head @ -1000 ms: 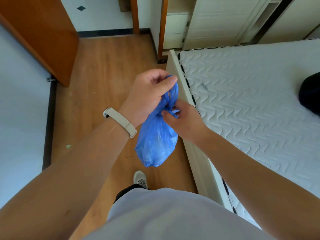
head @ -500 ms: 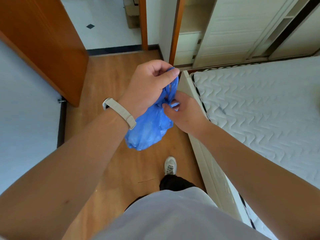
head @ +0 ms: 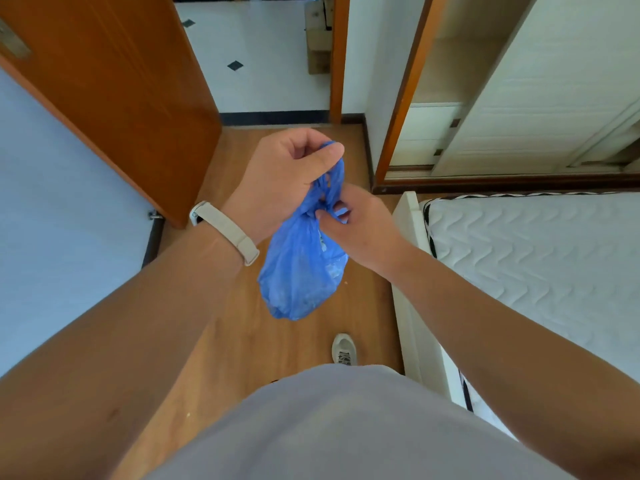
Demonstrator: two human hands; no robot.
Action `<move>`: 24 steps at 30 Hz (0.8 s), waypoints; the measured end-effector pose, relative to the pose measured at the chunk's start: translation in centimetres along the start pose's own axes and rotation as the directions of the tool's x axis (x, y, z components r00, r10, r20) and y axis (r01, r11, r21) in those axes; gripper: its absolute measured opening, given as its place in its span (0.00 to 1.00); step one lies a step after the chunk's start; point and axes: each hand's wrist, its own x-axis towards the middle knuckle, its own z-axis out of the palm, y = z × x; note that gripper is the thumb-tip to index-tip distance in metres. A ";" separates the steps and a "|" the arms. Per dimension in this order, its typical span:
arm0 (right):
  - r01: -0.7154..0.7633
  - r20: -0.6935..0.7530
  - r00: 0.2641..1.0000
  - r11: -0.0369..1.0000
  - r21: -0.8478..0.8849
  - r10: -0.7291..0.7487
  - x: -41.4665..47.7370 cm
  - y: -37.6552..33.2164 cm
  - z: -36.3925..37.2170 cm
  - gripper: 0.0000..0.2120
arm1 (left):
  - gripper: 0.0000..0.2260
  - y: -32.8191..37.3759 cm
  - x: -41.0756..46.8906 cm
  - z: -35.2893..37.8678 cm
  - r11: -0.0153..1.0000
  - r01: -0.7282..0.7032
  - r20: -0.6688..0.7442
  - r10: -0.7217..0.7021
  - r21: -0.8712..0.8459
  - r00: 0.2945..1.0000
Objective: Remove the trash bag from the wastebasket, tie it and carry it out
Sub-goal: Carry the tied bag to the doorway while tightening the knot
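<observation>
A small blue plastic trash bag hangs in the air in front of my waist, its neck gathered and twisted into a knot. My left hand, with a pale wristband on the wrist, is closed around one blue strand above the knot. My right hand pinches the other strand just right of the knot. The bag's lower part bulges with contents that I cannot make out. No wastebasket is in view.
An open orange wooden door stands at the left, and a tiled floor lies beyond the doorway ahead. A bed with a white mattress fills the right. A wardrobe stands at the back right. My shoe is on the wooden floor.
I have walked closer to the doorway, so the door and tiles look nearer. The bag has swung and hangs lower below my hands, which keep their hold on the strands.
</observation>
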 end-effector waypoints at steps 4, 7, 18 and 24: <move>0.083 0.032 0.996 0.995 -0.049 -0.081 5.9 1.6 -1.0 0.07 | 0.03 -0.3 5.4 0.5 1.000 0.008 -0.029 -0.008 0.010 1.000; 0.086 0.044 0.995 0.995 -0.042 -0.084 9.9 2.3 -1.4 0.07 | 0.03 -0.5 9.0 0.0 1.000 0.029 -0.049 -0.029 0.005 0.998; 0.083 0.092 0.994 0.955 -0.284 -0.059 25.0 6.0 2.0 0.07 | 0.05 -6.1 22.8 -5.2 0.993 0.091 -0.025 -0.093 -0.070 0.995; -0.089 -0.028 0.996 0.953 -0.291 0.085 33.8 6.4 5.0 0.07 | 0.03 -9.3 33.1 -9.7 0.982 0.132 0.130 -0.115 -0.132 0.985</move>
